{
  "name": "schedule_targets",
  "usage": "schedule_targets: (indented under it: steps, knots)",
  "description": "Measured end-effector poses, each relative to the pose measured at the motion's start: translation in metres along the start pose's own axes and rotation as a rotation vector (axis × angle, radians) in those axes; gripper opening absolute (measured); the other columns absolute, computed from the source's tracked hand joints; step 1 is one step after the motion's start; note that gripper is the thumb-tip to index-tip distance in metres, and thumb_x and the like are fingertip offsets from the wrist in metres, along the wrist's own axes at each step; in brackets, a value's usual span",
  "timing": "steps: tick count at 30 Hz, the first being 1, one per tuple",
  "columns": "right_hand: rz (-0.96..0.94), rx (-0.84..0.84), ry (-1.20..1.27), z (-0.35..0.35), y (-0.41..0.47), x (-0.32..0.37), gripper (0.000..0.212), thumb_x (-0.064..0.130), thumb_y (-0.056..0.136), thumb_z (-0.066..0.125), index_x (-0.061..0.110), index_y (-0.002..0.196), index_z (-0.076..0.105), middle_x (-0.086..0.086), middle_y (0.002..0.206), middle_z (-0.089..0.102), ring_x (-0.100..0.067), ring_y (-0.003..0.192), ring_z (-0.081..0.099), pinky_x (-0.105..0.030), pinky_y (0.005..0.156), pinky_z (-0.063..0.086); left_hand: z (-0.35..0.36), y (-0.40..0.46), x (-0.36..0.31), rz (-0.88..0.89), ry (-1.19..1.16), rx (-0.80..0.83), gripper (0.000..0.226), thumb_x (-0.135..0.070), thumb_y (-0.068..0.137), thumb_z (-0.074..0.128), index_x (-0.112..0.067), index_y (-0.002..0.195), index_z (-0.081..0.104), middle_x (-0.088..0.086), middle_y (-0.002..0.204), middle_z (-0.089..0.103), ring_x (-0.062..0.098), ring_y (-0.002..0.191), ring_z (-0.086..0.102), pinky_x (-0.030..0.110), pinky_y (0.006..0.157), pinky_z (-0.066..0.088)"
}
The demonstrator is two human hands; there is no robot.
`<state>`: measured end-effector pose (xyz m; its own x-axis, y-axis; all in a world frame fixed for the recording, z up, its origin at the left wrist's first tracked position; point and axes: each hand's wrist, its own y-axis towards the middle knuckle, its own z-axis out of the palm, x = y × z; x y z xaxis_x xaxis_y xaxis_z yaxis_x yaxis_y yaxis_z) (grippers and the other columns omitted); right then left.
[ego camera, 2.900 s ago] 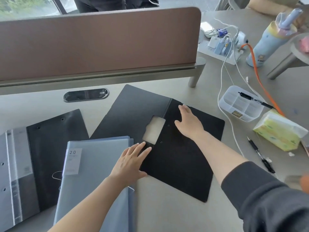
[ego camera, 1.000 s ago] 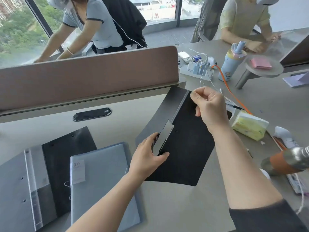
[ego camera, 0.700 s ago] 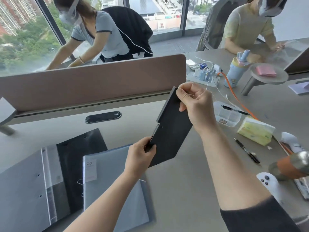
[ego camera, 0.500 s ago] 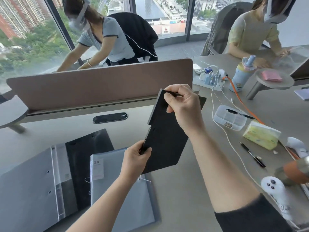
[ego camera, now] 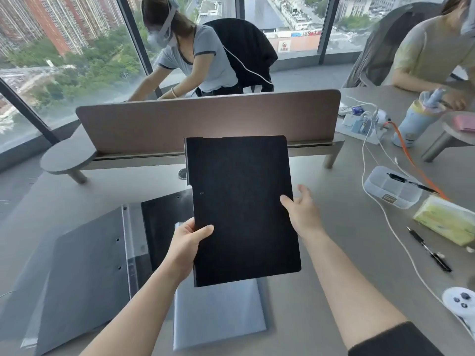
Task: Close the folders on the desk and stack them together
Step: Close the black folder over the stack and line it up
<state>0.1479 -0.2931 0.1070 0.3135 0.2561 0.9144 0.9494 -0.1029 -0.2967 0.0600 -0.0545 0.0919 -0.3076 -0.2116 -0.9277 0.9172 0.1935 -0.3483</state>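
Note:
A closed black folder [ego camera: 241,206] is held up above the desk, its cover facing me. My left hand [ego camera: 187,245] grips its lower left edge, thumb on the front. My right hand [ego camera: 300,209] is at the folder's right edge with fingers relaxed, thumb near the edge; any contact is unclear. Below it a closed light blue folder [ego camera: 218,312] lies flat on the desk, partly hidden by the black one. To the left an open grey-and-black folder [ego camera: 84,273] lies spread out.
A brown divider panel [ego camera: 205,119] stands across the desk behind the folders. On the right are a clear organiser box [ego camera: 392,190], a tissue pack [ego camera: 447,219], a pen [ego camera: 428,249], white cables and a white controller [ego camera: 460,304]. Two people work beyond.
The black folder has been shut and turned to face me flat above the blue folder. My right hand left its top corner and dropped to its right edge. My left hand kept its grip.

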Motion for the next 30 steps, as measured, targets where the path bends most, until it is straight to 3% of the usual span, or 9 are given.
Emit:
schedule_targets:
  steps: [2, 4, 8, 11, 14, 19, 21, 24, 30]
  knots:
    - [0.019, 0.096, 0.020, 0.010, -0.002, -0.015, 0.029, 0.017, 0.095, 0.055, 0.016, 0.124, 0.060, 0.005, 0.121, 0.065, -0.019, 0.101, 0.064, -0.036, 0.097, 0.050, -0.014, -0.004, 0.007, -0.030, 0.004, -0.007, 0.027, 0.004, 0.089, 0.059, -0.012, 0.103, 0.076, 0.016, 0.109, 0.074, 0.034, 0.102, 0.070, 0.049, 0.094, 0.052]
    - [0.004, 0.114, -0.016, 0.024, -0.003, -0.030, 0.015, 0.013, 0.091, 0.054, 0.012, 0.097, 0.068, -0.008, 0.099, 0.074, -0.033, 0.094, 0.069, -0.050, 0.091, 0.056, -0.028, -0.009, 0.018, -0.067, 0.006, -0.026, 0.027, 0.004, 0.088, 0.059, -0.010, 0.106, 0.074, 0.017, 0.110, 0.074, 0.036, 0.104, 0.069, 0.051, 0.095, 0.052]
    - [0.077, 0.201, -0.078, 0.053, -0.007, -0.061, 0.016, 0.016, 0.088, 0.055, 0.007, 0.096, 0.066, -0.013, 0.099, 0.073, -0.037, 0.097, 0.068, -0.054, 0.089, 0.055, -0.057, -0.021, 0.043, -0.148, 0.043, -0.075, 0.027, 0.002, 0.088, 0.059, -0.009, 0.109, 0.072, 0.016, 0.109, 0.074, 0.035, 0.103, 0.070, 0.053, 0.096, 0.051]
    - [0.133, 0.251, -0.131, 0.070, -0.013, -0.086, 0.014, 0.016, 0.090, 0.055, 0.008, 0.094, 0.065, -0.012, 0.095, 0.073, -0.035, 0.089, 0.069, -0.048, 0.084, 0.056, -0.071, -0.029, 0.060, -0.180, 0.074, -0.114, 0.029, 0.004, 0.087, 0.059, -0.012, 0.109, 0.072, 0.013, 0.107, 0.075, 0.033, 0.101, 0.071, 0.051, 0.093, 0.053]
    - [0.173, 0.245, -0.159, 0.079, -0.022, -0.102, 0.013, 0.010, 0.091, 0.055, 0.011, 0.078, 0.057, -0.001, 0.077, 0.064, -0.024, 0.072, 0.059, -0.032, 0.066, 0.047, -0.077, -0.037, 0.073, -0.212, 0.090, -0.158, 0.031, 0.007, 0.086, 0.058, -0.011, 0.107, 0.072, 0.011, 0.102, 0.077, 0.028, 0.094, 0.073, 0.040, 0.081, 0.058]
    - [0.196, 0.251, -0.202, 0.091, -0.027, -0.126, 0.011, 0.009, 0.090, 0.055, 0.009, 0.098, 0.062, -0.010, 0.101, 0.071, -0.028, 0.091, 0.067, -0.040, 0.081, 0.053, -0.086, -0.043, 0.093, -0.240, 0.190, -0.194, 0.026, 0.006, 0.083, 0.063, -0.011, 0.100, 0.073, 0.007, 0.096, 0.078, 0.028, 0.093, 0.073, 0.037, 0.080, 0.058]
    - [0.199, 0.247, -0.244, 0.094, -0.028, -0.132, 0.011, 0.012, 0.088, 0.055, 0.014, 0.096, 0.062, -0.008, 0.099, 0.071, -0.030, 0.093, 0.068, -0.046, 0.084, 0.054, -0.091, -0.043, 0.100, -0.251, 0.282, -0.220, 0.021, -0.004, 0.078, 0.068, -0.018, 0.092, 0.075, 0.005, 0.090, 0.078, 0.030, 0.090, 0.073, 0.043, 0.082, 0.059]
    - [0.201, 0.244, -0.318, 0.097, -0.030, -0.134, 0.010, 0.016, 0.088, 0.055, 0.017, 0.095, 0.062, -0.001, 0.095, 0.071, -0.027, 0.092, 0.067, -0.045, 0.084, 0.053, -0.098, -0.040, 0.109, -0.249, 0.461, -0.292, 0.013, -0.026, 0.069, 0.068, -0.026, 0.082, 0.073, 0.004, 0.082, 0.076, 0.030, 0.086, 0.071, 0.045, 0.080, 0.059]
    - [0.169, 0.186, -0.448, 0.103, -0.034, -0.140, 0.030, 0.025, 0.089, 0.059, 0.016, 0.117, 0.063, 0.000, 0.115, 0.069, -0.024, 0.107, 0.064, -0.036, 0.088, 0.050, -0.100, -0.038, 0.115, -0.228, 0.624, -0.395, 0.022, -0.030, 0.079, 0.072, -0.024, 0.100, 0.069, -0.007, 0.090, 0.071, 0.014, 0.090, 0.066, 0.032, 0.082, 0.053]
